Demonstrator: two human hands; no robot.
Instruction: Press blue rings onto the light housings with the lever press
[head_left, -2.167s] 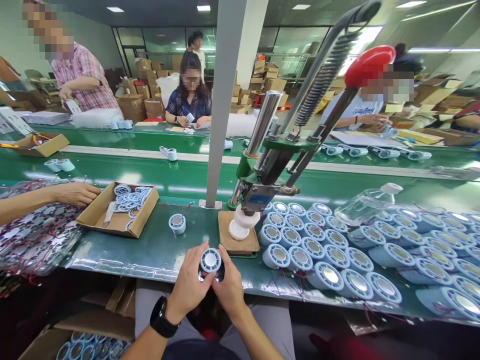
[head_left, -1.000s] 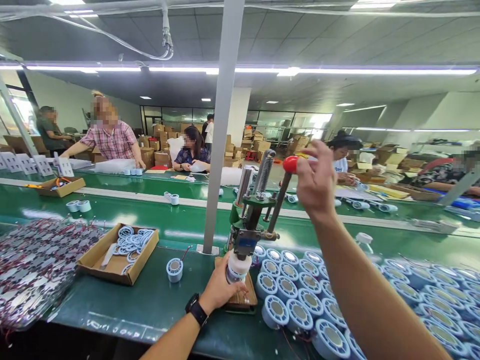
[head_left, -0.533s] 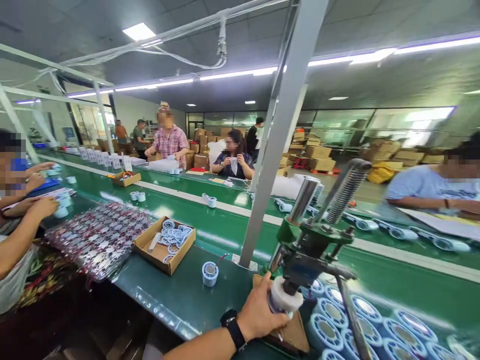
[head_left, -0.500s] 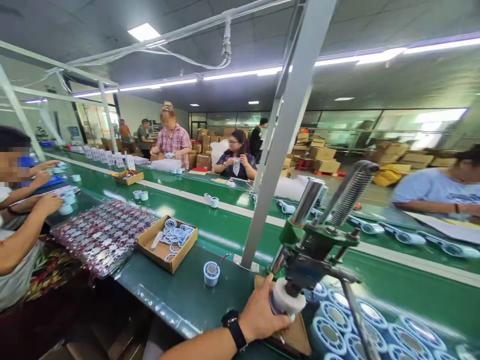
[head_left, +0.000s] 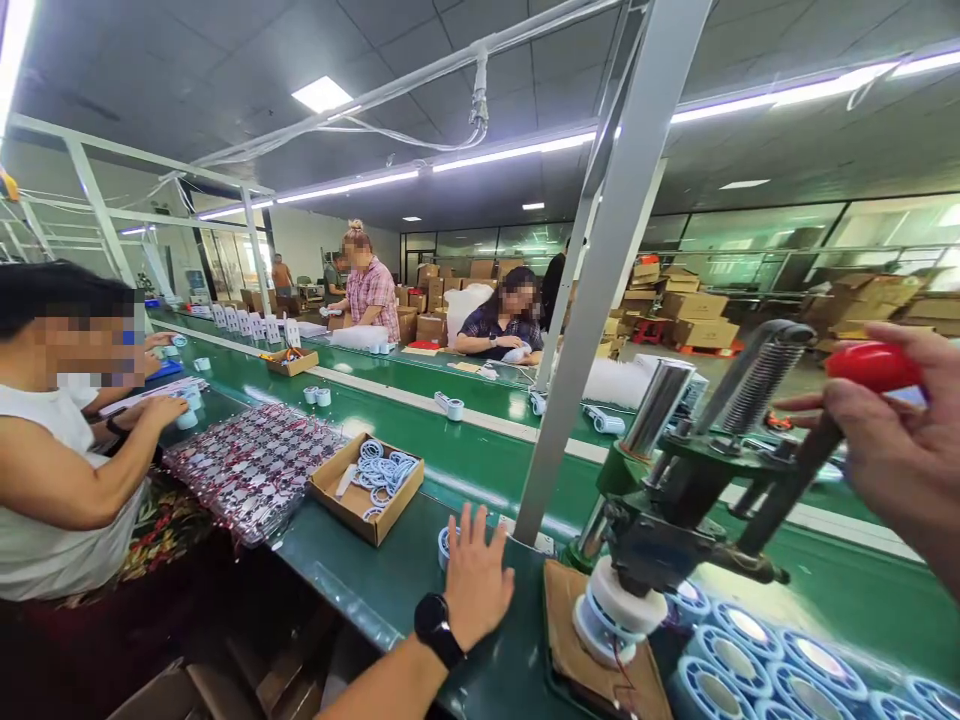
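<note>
The person's right hand [head_left: 911,440], at the right of the scene, is wrapped around the red knob [head_left: 876,368] at the top of the press lever [head_left: 796,480], thumb on the near side. The lever slants down to the left and joins the hand press [head_left: 664,535]. Below, the press's white block [head_left: 630,588] sits on top of a pale blue round unit [head_left: 598,625], which stands on the brown base board [head_left: 568,610] with red wires trailing to the near side.

The left hand [head_left: 476,580], with a dark watch [head_left: 435,625] at its wrist, holds nothing in view: its fingers are spread apart, palm down, above the green bench left of the board. Just beyond them is another blue unit [head_left: 443,545], partly hidden, so I cannot tell whether the fingertips touch it.

Farther left stands a cardboard tray [head_left: 379,525] of light blue rings [head_left: 382,468], next to a sheet of circuit boards [head_left: 259,465]. At the far left, a co-worker [head_left: 52,490] in a white sleeveless top leans over the bench. More blue units [head_left: 739,655] crowd the near right, beside the press.
</note>
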